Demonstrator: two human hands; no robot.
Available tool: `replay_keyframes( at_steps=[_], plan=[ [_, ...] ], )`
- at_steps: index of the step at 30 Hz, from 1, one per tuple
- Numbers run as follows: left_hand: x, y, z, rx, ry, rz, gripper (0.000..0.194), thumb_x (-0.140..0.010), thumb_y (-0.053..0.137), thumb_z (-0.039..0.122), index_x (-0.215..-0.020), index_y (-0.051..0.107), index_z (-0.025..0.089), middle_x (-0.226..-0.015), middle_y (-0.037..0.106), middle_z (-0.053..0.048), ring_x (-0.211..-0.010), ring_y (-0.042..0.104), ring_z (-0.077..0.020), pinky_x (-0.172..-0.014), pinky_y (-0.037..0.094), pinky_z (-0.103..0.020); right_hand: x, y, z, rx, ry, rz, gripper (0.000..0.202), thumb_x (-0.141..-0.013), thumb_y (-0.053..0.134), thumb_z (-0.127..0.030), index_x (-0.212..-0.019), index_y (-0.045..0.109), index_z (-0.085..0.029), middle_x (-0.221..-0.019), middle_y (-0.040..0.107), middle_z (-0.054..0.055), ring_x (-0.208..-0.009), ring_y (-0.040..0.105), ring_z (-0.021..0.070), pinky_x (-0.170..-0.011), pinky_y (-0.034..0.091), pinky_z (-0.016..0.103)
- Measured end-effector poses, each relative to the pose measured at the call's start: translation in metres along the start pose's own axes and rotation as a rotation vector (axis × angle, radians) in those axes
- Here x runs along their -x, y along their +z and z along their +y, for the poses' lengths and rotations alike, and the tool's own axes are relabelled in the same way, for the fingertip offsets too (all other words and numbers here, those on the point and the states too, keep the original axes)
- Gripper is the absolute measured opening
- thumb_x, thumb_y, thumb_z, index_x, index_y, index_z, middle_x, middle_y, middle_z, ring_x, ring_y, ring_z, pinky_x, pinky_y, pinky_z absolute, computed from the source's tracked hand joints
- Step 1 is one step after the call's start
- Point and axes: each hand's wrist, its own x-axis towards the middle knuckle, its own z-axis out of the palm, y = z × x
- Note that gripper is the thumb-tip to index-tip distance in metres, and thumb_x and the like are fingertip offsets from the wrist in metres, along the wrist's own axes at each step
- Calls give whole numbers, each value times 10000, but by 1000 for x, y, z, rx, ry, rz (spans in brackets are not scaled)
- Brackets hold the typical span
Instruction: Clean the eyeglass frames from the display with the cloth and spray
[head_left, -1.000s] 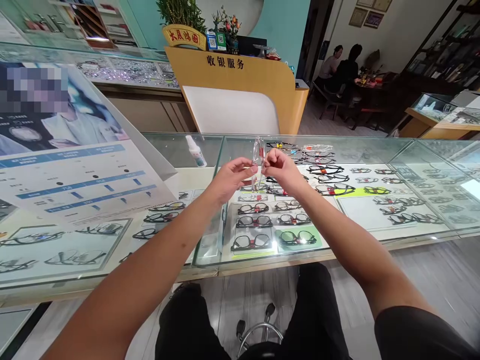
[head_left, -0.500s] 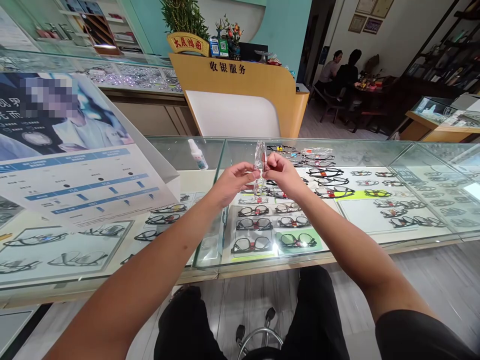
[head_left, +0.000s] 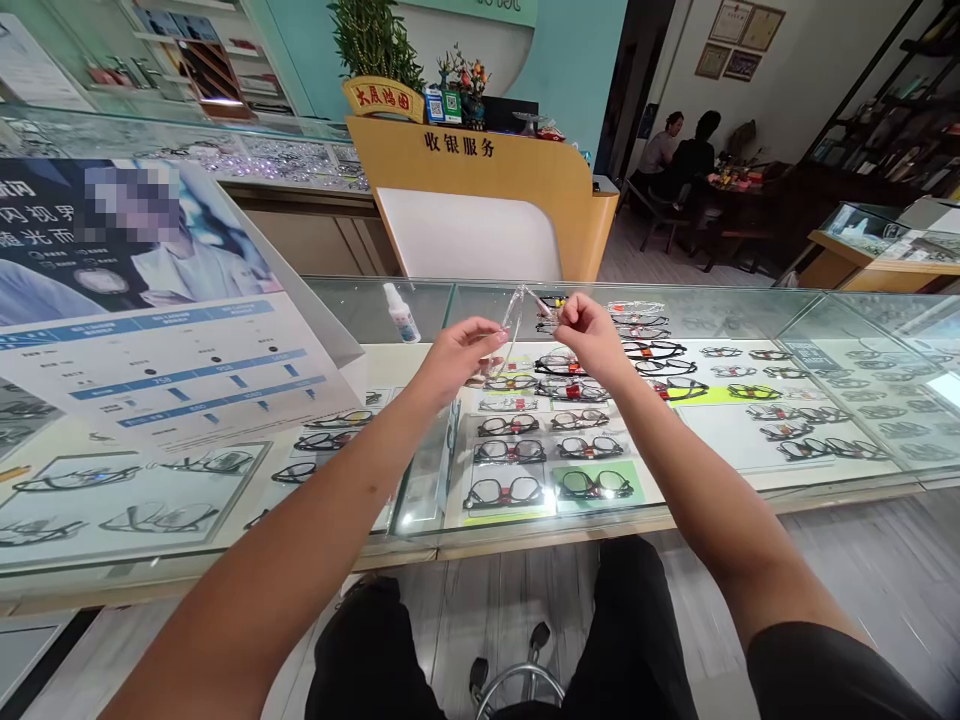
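A pair of clear-framed eyeglasses [head_left: 515,312] is held up between my hands, above the glass top of the display case. My left hand [head_left: 463,355] pinches the front of the frame between thumb and fingers. One clear temple arm angles out to the right from the hinge, and its far end is in the fingers of my right hand [head_left: 589,328]. The other temple is hard to make out. Beneath my hands, rows of dark-rimmed eyeglasses [head_left: 508,452] lie inside the case.
A white spray bottle [head_left: 401,314] stands left of my hands on the counter. A folded printed sign [head_left: 172,340] covers the left part. Beyond are a wooden cashier desk [head_left: 480,165] and two people [head_left: 694,155] seated at a table. Stool legs [head_left: 521,675] show between my knees.
My right hand has moved right, away from my left, swinging one temple arm of the clear eyeglasses outward. The left hand has shifted slightly left, keeping its pinch on the frame.
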Motion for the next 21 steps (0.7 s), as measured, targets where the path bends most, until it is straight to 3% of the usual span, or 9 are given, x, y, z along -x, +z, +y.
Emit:
replay_keyframes(
  at_steps=[4,8,12,14,15,17,21],
  plan=[
    [-4,-6,2,-46,-12,-11,619,-569,1055,670,-889,781,216,-1085,789,-69,-1011,698,-221,-842,640,-350,-1,-15,-4,273,-118,31,286,-691,631,-183,-766,373,-279,-722,383,-57,-694,290,150,-686,233,330],
    [-6,-11,6,-156,-24,-34,632,-568,1046,688,-888,777,214,-1053,779,-69,-954,674,-209,-845,645,-364,-1,-22,-5,576,-256,59,257,-748,620,-159,-776,392,-275,-754,469,-26,-741,395,186,-741,323,355],
    [-3,-9,10,-110,4,20,659,-558,1046,698,-905,768,211,-1027,752,-67,-990,669,-226,-839,666,-385,5,-14,-7,855,-438,133,181,-868,616,-161,-825,478,-270,-869,615,46,-881,522,267,-846,395,422],
    [-1,-7,10,-67,24,26,670,-554,1050,701,-908,769,206,-1019,742,-67,-1009,667,-232,-831,678,-392,10,-6,-8,925,-449,84,109,-947,607,-199,-880,557,-267,-919,661,77,-923,556,303,-887,437,461],
    [-1,-6,10,-56,34,21,664,-558,1053,694,-910,773,205,-1021,741,-69,-1019,670,-237,-829,683,-395,13,-2,-8,947,-440,21,59,-979,600,-220,-941,615,-264,-965,689,95,-954,578,321,-913,464,484],
    [0,-4,8,-51,46,-2,627,-585,1054,666,-914,783,207,-1038,750,-75,-1053,686,-252,-830,691,-400,17,5,-7,983,-426,-109,189,-1010,594,-246,-1160,708,-255,-1136,734,137,-1085,620,367,-1003,507,542],
    [3,-3,4,-51,35,-34,548,-666,1026,636,-930,789,219,-1075,770,-80,-1116,724,-275,-820,701,-391,20,11,0,1028,-438,-185,564,-1009,612,-257,-1573,604,-259,-1546,637,192,-1473,558,426,-1242,478,636]
  ],
)
